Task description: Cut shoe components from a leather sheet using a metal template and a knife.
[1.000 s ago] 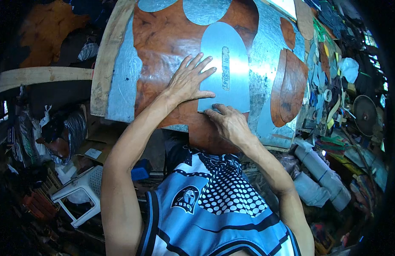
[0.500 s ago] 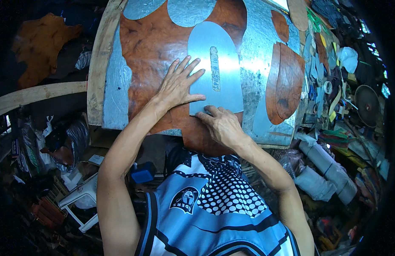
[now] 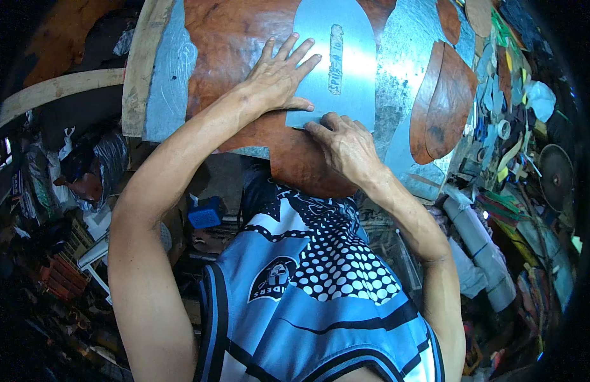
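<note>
The metal plate (image 3: 357, 79) lies on the brown leather (image 3: 222, 60), by the near edge of the counter (image 3: 145, 70); the left hand's (image 3: 273, 83) grip is spread wide and flat over the plate's left side, while the right hand's (image 3: 349, 143) is curled narrow at its lower edge, and I cannot tell whether it holds anything. Lopsided pressure could make the smooth plate skid or pivot. The leather flap beyond the counter's near edge could snag on the shirt and drag everything askew.
</note>
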